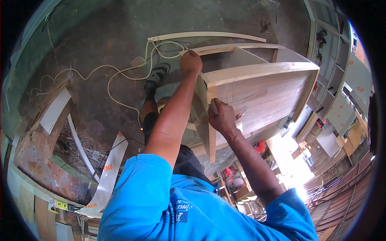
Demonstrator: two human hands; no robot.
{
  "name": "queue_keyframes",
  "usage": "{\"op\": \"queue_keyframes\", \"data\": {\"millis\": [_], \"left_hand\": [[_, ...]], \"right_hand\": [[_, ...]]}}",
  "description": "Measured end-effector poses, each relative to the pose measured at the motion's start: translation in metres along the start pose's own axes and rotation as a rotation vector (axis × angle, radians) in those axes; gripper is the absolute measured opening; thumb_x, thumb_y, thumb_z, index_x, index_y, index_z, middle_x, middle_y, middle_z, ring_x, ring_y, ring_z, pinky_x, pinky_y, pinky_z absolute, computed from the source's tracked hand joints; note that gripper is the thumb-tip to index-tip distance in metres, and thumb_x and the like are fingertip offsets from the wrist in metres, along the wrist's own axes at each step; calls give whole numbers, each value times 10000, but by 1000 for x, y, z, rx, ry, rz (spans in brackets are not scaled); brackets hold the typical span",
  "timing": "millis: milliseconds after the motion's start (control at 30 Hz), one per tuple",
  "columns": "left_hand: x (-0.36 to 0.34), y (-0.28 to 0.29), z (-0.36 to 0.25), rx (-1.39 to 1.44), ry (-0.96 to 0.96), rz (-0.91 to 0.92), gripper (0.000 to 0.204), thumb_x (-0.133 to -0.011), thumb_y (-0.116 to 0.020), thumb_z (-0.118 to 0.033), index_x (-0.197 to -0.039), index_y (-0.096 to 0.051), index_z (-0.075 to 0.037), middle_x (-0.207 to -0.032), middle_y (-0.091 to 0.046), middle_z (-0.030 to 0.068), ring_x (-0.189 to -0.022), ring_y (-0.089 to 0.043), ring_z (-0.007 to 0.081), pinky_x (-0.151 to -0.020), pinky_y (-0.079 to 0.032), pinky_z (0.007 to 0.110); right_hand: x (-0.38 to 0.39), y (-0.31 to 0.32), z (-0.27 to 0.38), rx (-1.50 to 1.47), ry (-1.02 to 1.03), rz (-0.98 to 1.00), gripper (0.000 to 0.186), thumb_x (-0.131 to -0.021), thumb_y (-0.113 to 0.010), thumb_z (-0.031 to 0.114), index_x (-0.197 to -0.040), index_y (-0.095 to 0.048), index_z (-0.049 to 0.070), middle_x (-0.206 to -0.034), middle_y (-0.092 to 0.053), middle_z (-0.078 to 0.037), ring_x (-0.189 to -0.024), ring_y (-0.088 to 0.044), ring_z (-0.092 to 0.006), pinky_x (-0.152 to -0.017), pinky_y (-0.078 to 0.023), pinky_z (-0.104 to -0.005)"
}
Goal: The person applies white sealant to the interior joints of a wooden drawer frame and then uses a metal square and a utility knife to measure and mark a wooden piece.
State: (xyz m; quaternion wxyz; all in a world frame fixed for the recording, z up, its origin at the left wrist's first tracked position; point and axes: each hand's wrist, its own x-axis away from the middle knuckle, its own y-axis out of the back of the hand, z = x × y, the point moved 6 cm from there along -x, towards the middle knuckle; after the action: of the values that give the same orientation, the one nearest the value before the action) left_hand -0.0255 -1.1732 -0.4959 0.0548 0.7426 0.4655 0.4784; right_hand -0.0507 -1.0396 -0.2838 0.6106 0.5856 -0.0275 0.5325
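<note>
A wooden cabinet frame (257, 72) with a broad pale panel (261, 98) stands in front of me, tilted in the view. My left hand (191, 63) is closed at the near end of its far rail (217, 49). A small bit of something shows at those fingertips, too little to name. Closer in, my right hand (222, 116) grips a small grey flat piece (214, 107) beside the frame's near upright (211, 132). Whether that piece touches the wood I cannot tell. A cream hose or cord (120, 72) reaches close to my left hand.
A long thin strip (205, 35) lies on the floor beyond the cabinet. Curved white offcuts (110, 168) and wood scraps (76, 140) are at left. Shelving (329, 24) stands at right, with leaning boards (337, 108). A sandalled foot (160, 71) is near the hose.
</note>
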Motion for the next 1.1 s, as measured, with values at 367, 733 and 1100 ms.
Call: {"op": "queue_keyframes", "data": {"millis": [367, 733, 1100], "left_hand": [[30, 2, 22, 64, 63, 3, 406, -993, -444, -339, -950, -641, 14, -857, -689, 240, -824, -657, 465, -745, -508, 535], [48, 6, 22, 257, 4, -72, 323, -984, -474, -324, -964, -550, -10, -832, -662, 237, -815, -638, 458, -716, -476, 546], [84, -2, 35, 425, 19, -9, 363, -988, -489, -361, -1003, -550, -3, -858, -668, 225, -816, -644, 442, -734, -476, 525]], "right_hand": [[26, -6, -8, -98, 22, -21, 199, -873, -614, 130, -1034, -612, 13, -853, -660, -263, -753, -644, -458, -655, -520, -502], [44, -34, -25, -43, -22, -9, 242, -901, -601, 143, -1097, -615, 1, -882, -674, -253, -784, -661, -445, -674, -537, -488], [87, -46, -43, -87, 10, -101, 306, -862, -610, 141, -1141, -594, 16, -944, -671, -252, -810, -668, -434, -691, -542, -501]]}}
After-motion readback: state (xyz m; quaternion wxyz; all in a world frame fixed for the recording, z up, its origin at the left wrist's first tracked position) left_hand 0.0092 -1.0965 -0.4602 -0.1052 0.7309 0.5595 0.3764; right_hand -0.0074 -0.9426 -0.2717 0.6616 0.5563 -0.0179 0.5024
